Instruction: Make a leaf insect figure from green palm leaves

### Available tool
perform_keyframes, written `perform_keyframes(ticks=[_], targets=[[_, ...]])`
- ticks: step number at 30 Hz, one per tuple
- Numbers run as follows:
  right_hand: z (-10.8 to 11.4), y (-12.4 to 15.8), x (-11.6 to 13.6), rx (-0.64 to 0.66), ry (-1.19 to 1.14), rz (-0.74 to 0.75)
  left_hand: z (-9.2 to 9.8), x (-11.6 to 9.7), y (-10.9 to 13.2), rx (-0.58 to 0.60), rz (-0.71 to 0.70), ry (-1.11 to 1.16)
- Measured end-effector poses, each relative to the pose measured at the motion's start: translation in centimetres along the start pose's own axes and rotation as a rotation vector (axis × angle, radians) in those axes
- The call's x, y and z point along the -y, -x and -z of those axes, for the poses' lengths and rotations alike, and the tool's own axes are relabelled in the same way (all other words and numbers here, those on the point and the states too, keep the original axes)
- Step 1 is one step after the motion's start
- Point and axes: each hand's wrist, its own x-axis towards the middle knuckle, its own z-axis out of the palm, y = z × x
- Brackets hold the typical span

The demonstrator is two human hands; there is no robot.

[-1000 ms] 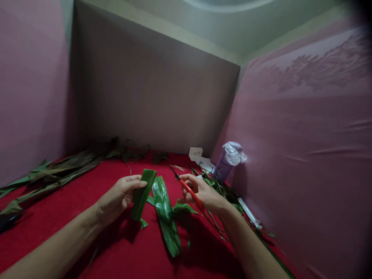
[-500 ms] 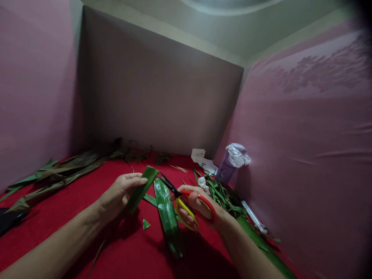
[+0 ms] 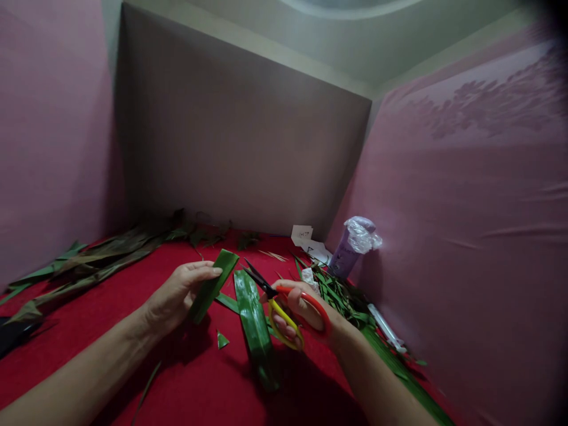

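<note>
Between the thumb and fingers of my left hand (image 3: 180, 296) is a strip of green leaf (image 3: 216, 284), tilted up to the right. My right hand (image 3: 306, 313) grips scissors (image 3: 284, 316) with one red and one yellow handle loop. Their dark blades are slightly parted and point up-left, just right of the strip's top end and apart from it. Below the blades a longer glossy leaf piece (image 3: 255, 328) lies on the red cloth (image 3: 190, 378). A small triangular leaf scrap (image 3: 222, 339) rests to its left.
Long dried leaves (image 3: 102, 254) spread along the left and back. On the right are a purple container (image 3: 346, 254) with clear plastic on top, a heap of cut leaf strips (image 3: 332, 293), white papers (image 3: 315, 251), thin sticks (image 3: 273, 256) and a clear tube-like item (image 3: 386, 328).
My left hand and the leaf strip have shifted slightly left, widening the gap to the scissors' tips. The blades stand a little farther apart.
</note>
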Motion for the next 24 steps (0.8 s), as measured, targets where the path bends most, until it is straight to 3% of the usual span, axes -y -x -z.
perform_keyframes(ticks=[11, 17, 24], targets=[[0.0, 0.1, 0.1, 0.026, -0.005, 0.042, 0.2, 0.6, -0.2, 0.053, 0.044, 0.024], [0.0, 0.2, -0.1, -0.005, -0.046, -0.042, 0.6, 0.8, -0.7, 0.108, 0.038, -0.023], [0.2, 0.1, -1.2, 0.069, -0.139, -0.031, 0.3, 0.1, -0.2, 0.135, 0.096, -0.111]])
